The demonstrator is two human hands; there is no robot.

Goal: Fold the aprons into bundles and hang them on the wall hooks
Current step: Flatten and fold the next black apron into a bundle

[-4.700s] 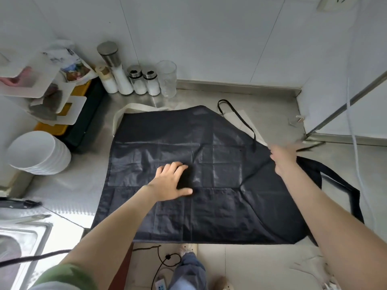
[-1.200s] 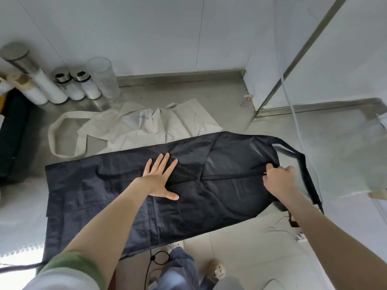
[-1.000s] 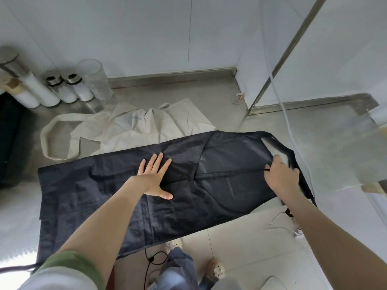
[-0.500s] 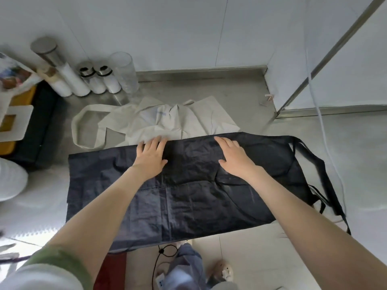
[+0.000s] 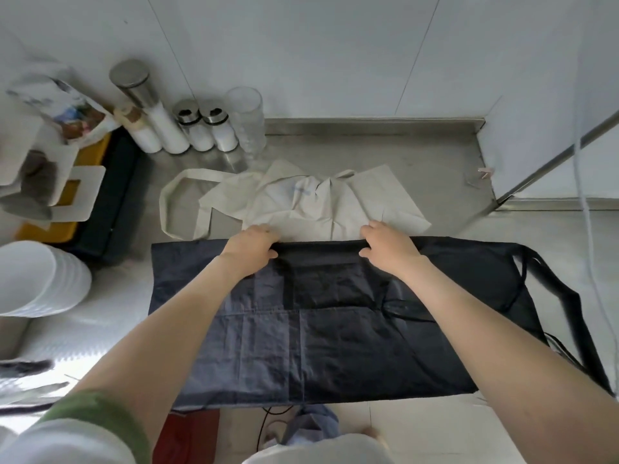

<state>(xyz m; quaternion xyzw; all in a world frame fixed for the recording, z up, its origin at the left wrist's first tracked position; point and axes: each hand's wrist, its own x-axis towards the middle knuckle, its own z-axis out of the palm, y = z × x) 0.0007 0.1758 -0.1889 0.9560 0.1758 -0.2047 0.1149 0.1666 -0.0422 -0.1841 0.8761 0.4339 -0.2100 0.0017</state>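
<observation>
1. Dark apron (image 5: 335,329): lies flat on the counter (image 5: 368,152) as a long band, apparently folded lengthwise once. Its near edge overhangs the counter front and its straps (image 5: 569,296) trail loose at the right end.
2. Left hand (image 5: 249,246) and right hand (image 5: 388,247): both are at the far long edge of the dark apron, fingers curled over it and thumbs on top, gripping the cloth. Judged: another lengthwise fold is being started.
3. Cream apron (image 5: 301,202): lies crumpled and unfolded just behind the dark apron, touching its far edge.
4. Progress: early. No bundle is finished, nothing is hung, and no wall hooks are in view.
5. Containers: the four shakers (image 5: 197,128) by the wall hold white contents. The glass tumbler (image 5: 246,118) beside them appears empty. Whether the stacked white bowls (image 5: 37,279) at the left hold anything cannot be told.
</observation>
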